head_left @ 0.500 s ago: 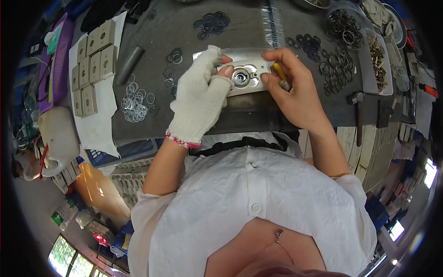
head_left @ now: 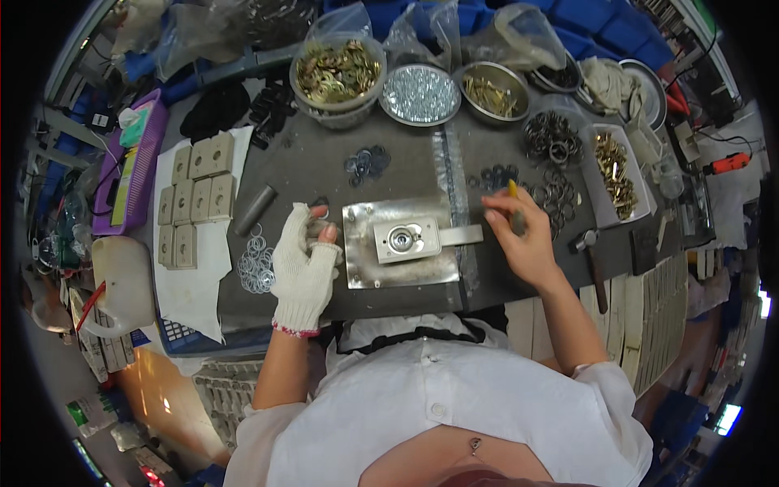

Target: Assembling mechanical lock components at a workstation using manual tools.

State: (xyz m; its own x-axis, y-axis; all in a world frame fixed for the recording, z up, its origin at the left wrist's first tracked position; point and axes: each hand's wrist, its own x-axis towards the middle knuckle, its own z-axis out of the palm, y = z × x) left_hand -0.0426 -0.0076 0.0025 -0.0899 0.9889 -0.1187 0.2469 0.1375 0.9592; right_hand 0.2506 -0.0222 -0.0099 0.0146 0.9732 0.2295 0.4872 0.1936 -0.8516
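A pale rectangular metal housing [head_left: 407,239] with a round ringed opening lies on a shiny steel plate [head_left: 357,272] in front of me. A flat bar [head_left: 461,235] sticks out from its right side. My left hand [head_left: 307,268], in a white knit glove with bare thumb tip, hovers left of the plate, fingers loosely bent and apart, near a few dark rings [head_left: 321,201]. To the right of the bar, my right hand [head_left: 523,239] is bare and closed around a small tool [head_left: 514,191] with a yellow end, its kind unclear.
Pale drilled blocks [head_left: 195,195], a metal rod [head_left: 256,209] and silver rings [head_left: 256,266] lie at left. Behind are dark washers [head_left: 367,165] and bowls of small metal parts [head_left: 420,95]. At right are dark rings [head_left: 560,195], a box of brass pieces [head_left: 617,174] and a hammer [head_left: 591,260].
Both hands have let go of the housing and moved apart, left hand leftward, right hand rightward. The housing now rests on the plate. My view has tilted up, showing more of the table's far side.
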